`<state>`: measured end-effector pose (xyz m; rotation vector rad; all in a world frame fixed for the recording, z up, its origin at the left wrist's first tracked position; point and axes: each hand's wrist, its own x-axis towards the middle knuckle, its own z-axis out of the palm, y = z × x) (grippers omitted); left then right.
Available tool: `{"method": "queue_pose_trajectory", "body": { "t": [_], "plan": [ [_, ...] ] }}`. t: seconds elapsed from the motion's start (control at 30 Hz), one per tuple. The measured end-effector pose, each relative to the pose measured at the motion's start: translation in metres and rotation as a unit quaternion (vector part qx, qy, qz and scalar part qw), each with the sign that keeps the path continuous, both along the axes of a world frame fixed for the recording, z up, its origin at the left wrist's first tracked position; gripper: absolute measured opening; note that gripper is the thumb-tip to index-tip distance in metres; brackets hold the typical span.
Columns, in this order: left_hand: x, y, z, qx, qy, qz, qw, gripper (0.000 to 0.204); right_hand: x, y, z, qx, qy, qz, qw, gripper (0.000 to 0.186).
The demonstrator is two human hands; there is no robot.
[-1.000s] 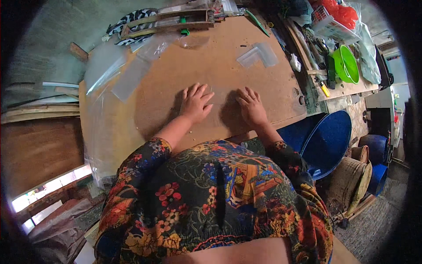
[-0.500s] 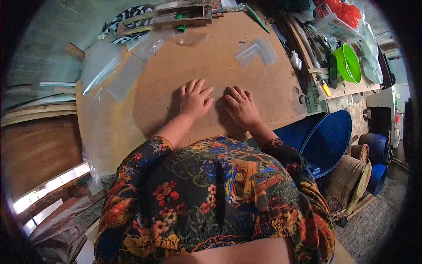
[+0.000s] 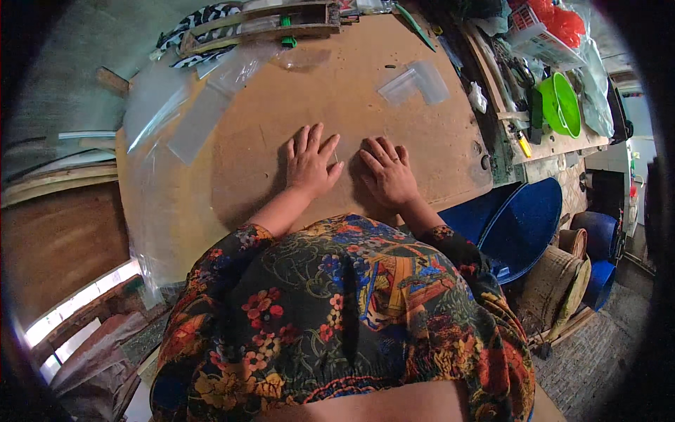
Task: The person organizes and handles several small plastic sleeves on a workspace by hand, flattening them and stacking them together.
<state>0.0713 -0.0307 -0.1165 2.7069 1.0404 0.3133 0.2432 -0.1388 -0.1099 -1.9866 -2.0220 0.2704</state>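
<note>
Both my hands rest palm down on a brown wooden tabletop [image 3: 337, 77], a short gap between them. My left hand [image 3: 311, 165] has its fingers spread and the thumb apart, with nothing seen in it. A thin pale sliver shows between its forefinger and thumb, too small to name. My right hand [image 3: 389, 172] lies with its fingers stretched out and slightly apart, also holding nothing. Beyond it are clear plastic bags [image 3: 415, 83], flat on the board. To the left of my left hand, more clear plastic sheets [image 3: 200, 123] lie along the table's left side.
A wooden frame [image 3: 260, 27] with black-and-white cloth sits at the far edge, and a green strip [image 3: 415, 28] beside it. At the right stand a green basin [image 3: 560, 105], a yellow-handled tool [image 3: 524, 144] and a box with red plastic. Blue barrels [image 3: 522, 228] flank the table's right edge.
My left hand's fingers have straightened and spread, with the thumb farther out. My right hand stays in nearly the same place. The view has shifted very slightly.
</note>
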Motion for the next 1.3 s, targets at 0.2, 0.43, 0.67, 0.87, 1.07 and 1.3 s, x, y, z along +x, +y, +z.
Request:
{"method": "queue_pose_trajectory", "body": {
  "t": [0.2,0.43,0.67,0.87,1.07,1.3],
  "plan": [
    [-0.001,-0.001,0.000,0.005,0.015,-0.001,1.000,0.056,0.000,0.003,0.003,-0.010,-0.015,-0.004,1.000,0.045],
    [0.000,0.000,-0.003,-0.002,0.039,0.013,0.999,0.058,-0.002,-0.002,0.002,-0.006,-0.019,-0.037,0.999,0.048],
    [0.003,-0.002,0.005,-0.003,0.050,0.013,0.999,0.059,0.055,-0.046,-0.022,0.164,0.074,-0.294,0.939,0.030],
    [0.002,-0.002,0.003,0.012,0.047,0.010,0.999,0.060,0.137,-0.092,-0.032,0.222,-0.032,-0.420,0.879,0.026],
    [0.001,-0.001,0.001,0.010,0.049,0.011,0.999,0.060,0.150,-0.086,-0.021,0.103,-0.043,-0.540,0.834,0.022],
    [0.000,-0.001,0.002,-0.003,0.047,0.014,0.999,0.060,0.161,-0.086,-0.022,0.101,-0.062,-0.539,0.834,0.015]
  ]
}}
